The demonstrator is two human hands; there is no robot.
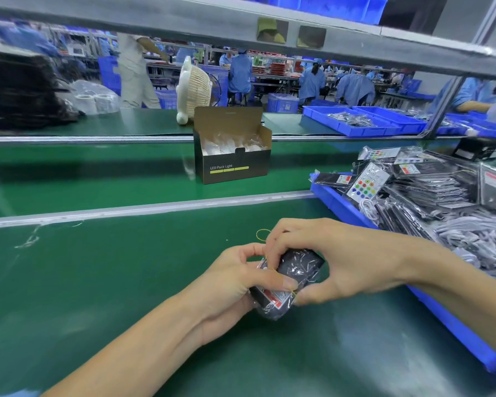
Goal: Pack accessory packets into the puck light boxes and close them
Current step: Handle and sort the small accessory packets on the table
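Gleaming green bench, busy factory hall

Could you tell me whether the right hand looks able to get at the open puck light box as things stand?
Probably yes: bare green belt lies between the right hand and the open puck light box, but both it and the left hand grip the accessory packet.

Head camera looks down, forward, close over bench.

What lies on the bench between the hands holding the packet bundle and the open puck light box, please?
In the head view, only a loose yellow rubber band, bare green mat and the metal rail lie between the hands' bundle and the box.
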